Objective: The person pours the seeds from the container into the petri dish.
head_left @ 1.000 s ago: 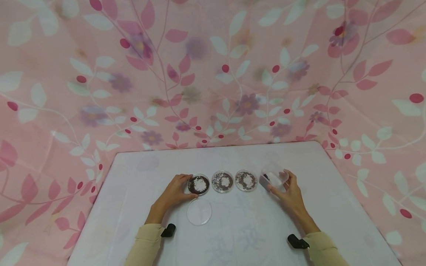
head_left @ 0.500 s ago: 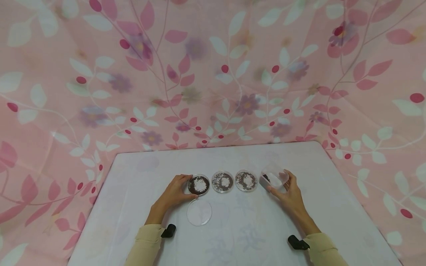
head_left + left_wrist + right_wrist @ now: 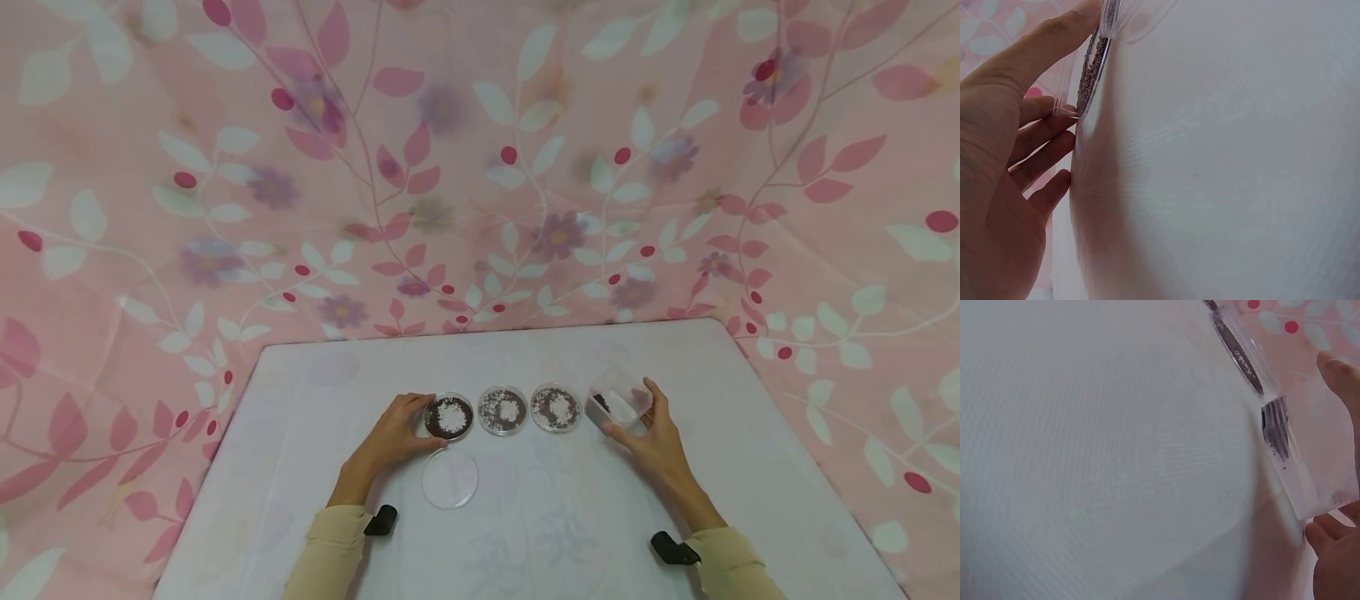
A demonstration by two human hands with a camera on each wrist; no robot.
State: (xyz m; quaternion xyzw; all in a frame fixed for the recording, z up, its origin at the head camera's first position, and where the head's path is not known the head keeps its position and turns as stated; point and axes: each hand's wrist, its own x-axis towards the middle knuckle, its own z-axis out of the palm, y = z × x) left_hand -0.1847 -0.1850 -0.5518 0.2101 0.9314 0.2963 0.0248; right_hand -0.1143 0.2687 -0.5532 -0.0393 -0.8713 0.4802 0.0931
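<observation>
My left hand [image 3: 393, 429] holds the leftmost round clear dish [image 3: 448, 416] between thumb and fingers. Dark crumbly material with a white granular patch fills this dish, which appears edge-on in the left wrist view. At the right end of the row, my right hand [image 3: 656, 437] is around a clear plastic container [image 3: 633, 404], thumb at its near side and curled fingers at its right. Dark matter shows at the container's left side, also visible through its wall in the right wrist view. The right index finger stands slightly off the rim.
Two more round dishes, a middle one [image 3: 502, 410] and a right one [image 3: 555, 407], hold speckled dark and white material. A clear round lid [image 3: 450, 479] lies in front of the left dish. All stand on a white-covered table [image 3: 337, 367] before a floral pink curtain [image 3: 480, 208].
My right index finger has lifted slightly away from the container's rim. The left hand, the dishes and the lid stay where they were.
</observation>
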